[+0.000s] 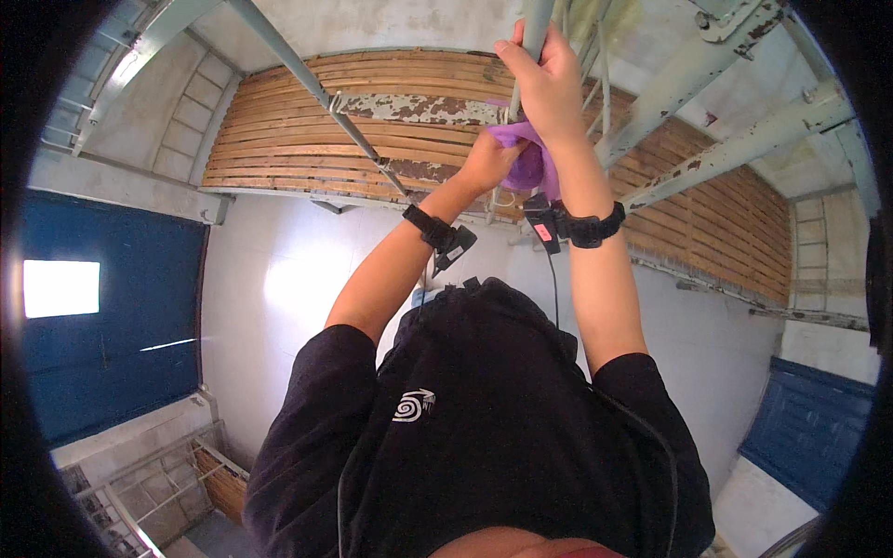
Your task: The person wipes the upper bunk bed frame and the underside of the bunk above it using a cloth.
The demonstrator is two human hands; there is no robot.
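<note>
My right hand point(551, 87) is wrapped around an upright pale green metal post point(537, 31) of a bunk bed frame. Just below it, my left hand point(488, 162) grips a purple cloth point(528, 167), which lies against the lower part of the same post and hangs down between my wrists. The cloth hides part of the post and some of my left fingers. Behind both hands runs a lower bunk of wooden slats point(411, 139), with a metal crosspiece point(425, 109) whose paint is flaking. Each wrist wears a black strap with a small device and a cable.
Thick chipped metal beams point(698, 77) slant at the upper right. A thinner metal bar point(286, 52) slopes down at the upper left. A blue door point(118, 314) stands at the left, blue panels point(809, 418) at the right. Another metal bed frame point(146, 502) is at the lower left.
</note>
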